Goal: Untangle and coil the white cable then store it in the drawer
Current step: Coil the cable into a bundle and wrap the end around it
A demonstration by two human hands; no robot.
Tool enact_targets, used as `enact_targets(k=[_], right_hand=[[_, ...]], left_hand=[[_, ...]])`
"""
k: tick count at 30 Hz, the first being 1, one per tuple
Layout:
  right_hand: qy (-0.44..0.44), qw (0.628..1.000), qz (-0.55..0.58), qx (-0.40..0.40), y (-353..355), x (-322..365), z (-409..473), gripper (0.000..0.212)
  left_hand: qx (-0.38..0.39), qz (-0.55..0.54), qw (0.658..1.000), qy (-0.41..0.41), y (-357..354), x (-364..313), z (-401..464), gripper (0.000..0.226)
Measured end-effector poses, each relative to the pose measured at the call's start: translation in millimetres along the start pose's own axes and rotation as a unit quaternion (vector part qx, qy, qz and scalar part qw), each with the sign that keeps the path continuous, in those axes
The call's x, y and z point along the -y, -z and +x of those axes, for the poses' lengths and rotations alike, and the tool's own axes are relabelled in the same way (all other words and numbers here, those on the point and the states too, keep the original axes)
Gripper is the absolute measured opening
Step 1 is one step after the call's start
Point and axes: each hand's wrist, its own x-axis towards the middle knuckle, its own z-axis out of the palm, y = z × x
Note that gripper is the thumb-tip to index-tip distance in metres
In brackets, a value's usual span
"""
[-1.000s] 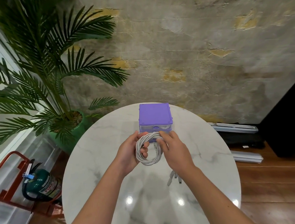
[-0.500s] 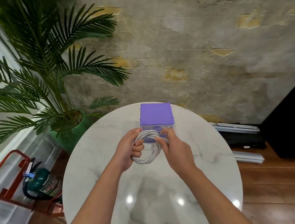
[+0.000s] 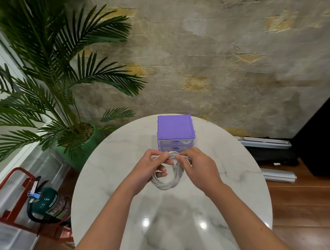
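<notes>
The white cable (image 3: 165,183) is wound into a small round coil that hangs above the marble table (image 3: 110,184). My left hand (image 3: 150,169) grips the coil's top left, with fingers through the loop. My right hand (image 3: 198,167) pinches the top of the coil from the right. Just behind my hands stands the purple drawer unit (image 3: 175,127) with clear drawer fronts; its drawers look closed, and its lower part is hidden by my hands.
A potted palm (image 3: 51,88) in a green pot stands left of the round table. A green fire extinguisher (image 3: 48,203) in a red stand sits on the floor at the left. Flat metal parts (image 3: 267,143) lie on the wooden floor at the right.
The cable's loose ends, hanging below my right wrist a second ago, are gone from view. Both hands have closed together on the top of the coil.
</notes>
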Motion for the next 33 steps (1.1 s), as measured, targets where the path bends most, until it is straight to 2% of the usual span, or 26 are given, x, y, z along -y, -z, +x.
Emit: enact_targets(k=[2,5,9,12,16,19,21,24,27,29,33], right_hand=[[-0.020,1.000,0.017,0.014,3.5,3.3,0.2,0.027],[-0.044,0.999,0.018,0.013,7.8,7.6,4.6,0.039],[-0.030,0.999,0.002,0.023,11.8,10.1,7.9,0.042],[-0.018,0.998,0.030,0.047,17.2,12.2,6.1,0.037],[-0.030,0.983,0.158,0.090,23.3,10.3,0.1,0.026],[0.021,0.990,0.111,0.081,16.4,1.6,1.2,0.023],[0.056,0.993,0.050,0.088,8.8,-6.9,1.9,0.028],[0.009,0.989,0.078,0.124,6.1,-9.9,-0.9,0.034],[-0.034,0.983,0.118,0.137,8.3,-6.2,0.7,0.032],[-0.031,0.983,0.124,0.130,10.2,-4.3,1.3,0.033],[-0.010,0.982,0.131,0.138,10.0,-2.4,-0.8,0.030]], left_hand=[[0.031,0.063,0.997,0.022,2.2,-3.6,-0.8,0.041],[0.072,0.107,0.991,0.035,-3.2,-5.2,-1.3,0.038],[0.079,0.140,0.987,0.017,-14.3,-7.1,3.2,0.024],[0.071,0.185,0.980,0.020,-22.1,-10.1,3.6,0.027],[0.019,0.114,0.993,0.009,-23.8,-10.7,3.1,0.022],[-0.027,0.067,0.997,-0.003,-21.2,-5.7,6.6,0.031],[-0.059,0.012,0.998,-0.015,-17.5,-1.0,10.6,0.028],[-0.061,-0.111,0.992,-0.013,-10.6,1.5,12.4,0.019],[-0.044,-0.167,0.985,0.005,-6.1,0.6,9.9,0.021],[-0.026,-0.142,0.989,0.033,-3.1,-4.2,7.0,0.033],[0.050,0.005,0.994,0.092,-2.1,-17.9,-3.2,0.044]])
